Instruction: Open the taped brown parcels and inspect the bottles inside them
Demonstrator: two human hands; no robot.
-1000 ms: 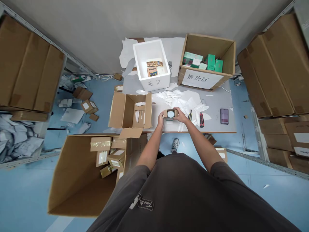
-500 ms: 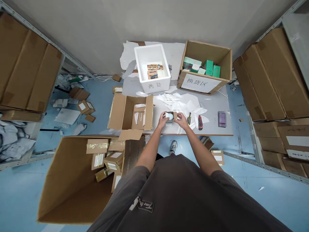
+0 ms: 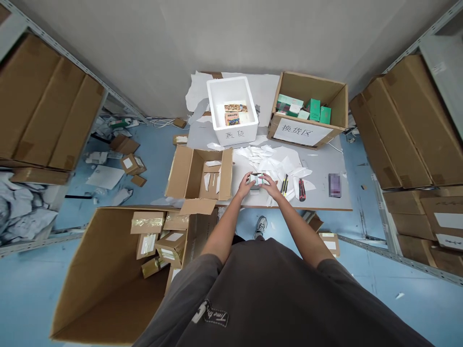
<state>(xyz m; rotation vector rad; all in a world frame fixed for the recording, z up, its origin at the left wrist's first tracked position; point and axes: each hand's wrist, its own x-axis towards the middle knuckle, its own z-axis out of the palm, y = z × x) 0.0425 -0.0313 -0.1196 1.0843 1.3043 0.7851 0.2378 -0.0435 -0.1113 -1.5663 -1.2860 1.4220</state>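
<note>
Between my two hands, near the table's front edge, is a small pale box point(image 3: 256, 179). My left hand point(image 3: 245, 185) grips its left side, and the fingers of my right hand point(image 3: 270, 186) close on its right side. Its details are too small to read. Scraps of white paper point(image 3: 267, 159) lie just beyond the hands. A black-and-yellow cutter point(image 3: 284, 184) and a red-and-black cutter point(image 3: 301, 189) rest to the right of my right hand. An open cardboard box point(image 3: 202, 173) with paper strips inside stands left of my left hand.
At the table's back stand a white foam box point(image 3: 233, 135) with packets and a carton point(image 3: 304, 132) holding green boxes. A large carton point(image 3: 94, 274) of small parcels is at the lower left. Shelves with cartons point(image 3: 408, 120) flank both sides. A pixelated purple item point(image 3: 334, 185) lies at right.
The small box was open towards me, showing a round item and a brown flap; now a pale face shows instead. My hands have shifted their hold on it. The view has tilted slightly.
</note>
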